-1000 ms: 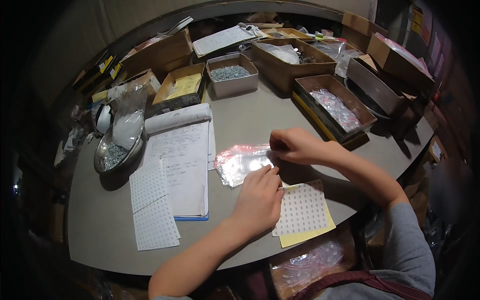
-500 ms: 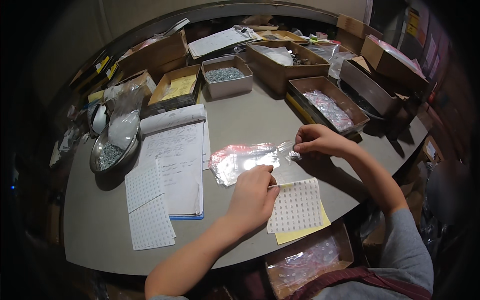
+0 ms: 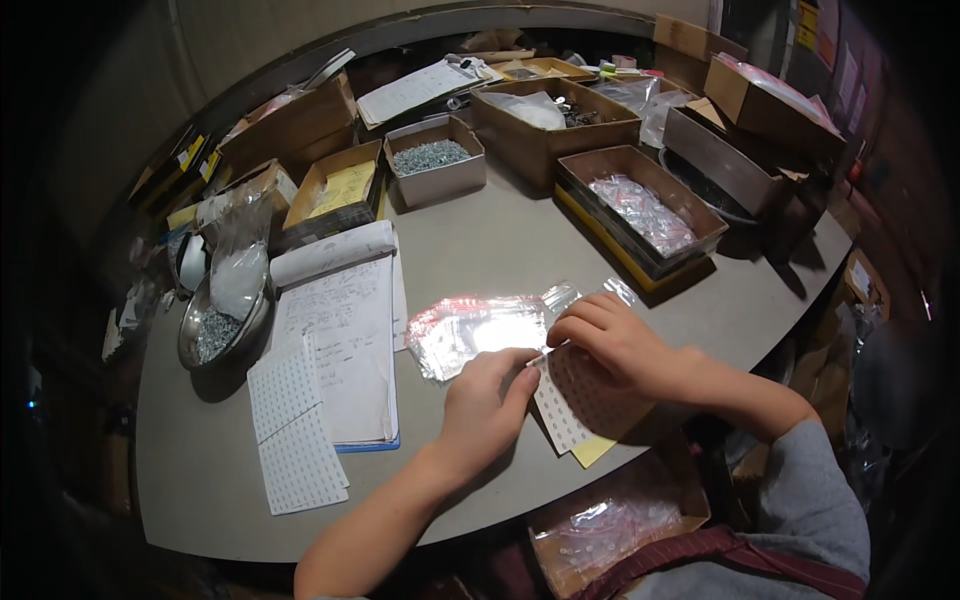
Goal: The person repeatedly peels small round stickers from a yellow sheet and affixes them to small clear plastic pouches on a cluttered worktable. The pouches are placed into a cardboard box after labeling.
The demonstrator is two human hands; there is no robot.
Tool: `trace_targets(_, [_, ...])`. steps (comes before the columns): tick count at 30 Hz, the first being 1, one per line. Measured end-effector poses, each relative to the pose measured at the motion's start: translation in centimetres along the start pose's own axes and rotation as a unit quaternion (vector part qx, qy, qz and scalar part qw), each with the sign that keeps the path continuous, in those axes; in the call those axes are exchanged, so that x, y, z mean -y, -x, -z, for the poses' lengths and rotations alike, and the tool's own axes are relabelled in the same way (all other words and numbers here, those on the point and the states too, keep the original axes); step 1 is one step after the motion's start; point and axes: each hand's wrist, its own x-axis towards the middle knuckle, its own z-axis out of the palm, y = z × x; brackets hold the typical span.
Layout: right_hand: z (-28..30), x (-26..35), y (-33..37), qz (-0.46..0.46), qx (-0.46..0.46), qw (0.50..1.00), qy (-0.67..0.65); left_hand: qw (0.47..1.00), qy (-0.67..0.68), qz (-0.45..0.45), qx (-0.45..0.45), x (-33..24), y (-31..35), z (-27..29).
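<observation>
Both hands meet at the label sheet's top edge

The label sheet [image 3: 560, 412] lies in the lower middle of the frame, with yellow paper [image 3: 596, 451] showing under its lower corner. The left hand [image 3: 487, 402] is at its upper-left corner, thumb and forefinger nearly together; whether they grip the paper cannot be told. The right hand [image 3: 612, 345] arches over the sheet, nearer to its middle, fingers curled and fingertips turned toward the left hand's; any hold is hidden. That hand covers much of the sheet, so its long axis is unclear; the visible strip slants from the left fingertips toward lower right.

Just above and left, in the frame's centre, a fan of clear bags [image 3: 468, 338] stretches left to right. The table [image 3: 480, 235] curves away close below the yellow paper, leaving little room there. Bare tabletop opens above the bags; the notepad [image 3: 345, 375] bounds the left.
</observation>
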Motion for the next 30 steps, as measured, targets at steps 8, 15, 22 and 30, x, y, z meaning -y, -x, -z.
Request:
trace_targets(8, [-0.8,2.0,0.2,0.024,-0.036,0.997,0.059,0.993,0.077,0.090,0.018,-0.2,0.2,0.3])
trace_targets(15, [-1.6,2.1,1.1,0.036,-0.055,0.993,0.103,0.993,0.080,0.085,0.028,-0.1,-0.1,0.3])
trace_targets(22, [0.1,2.3,1.5,0.039,-0.035,0.999,0.000,0.994,0.054,0.089,0.010,-0.4,0.0,0.3])
trace_targets(30, [1.1,-1.8,-4.2,-0.188,0.006,0.934,-0.303,0.934,-0.282,-0.216,-0.040,-2.4,0.9,-1.0])
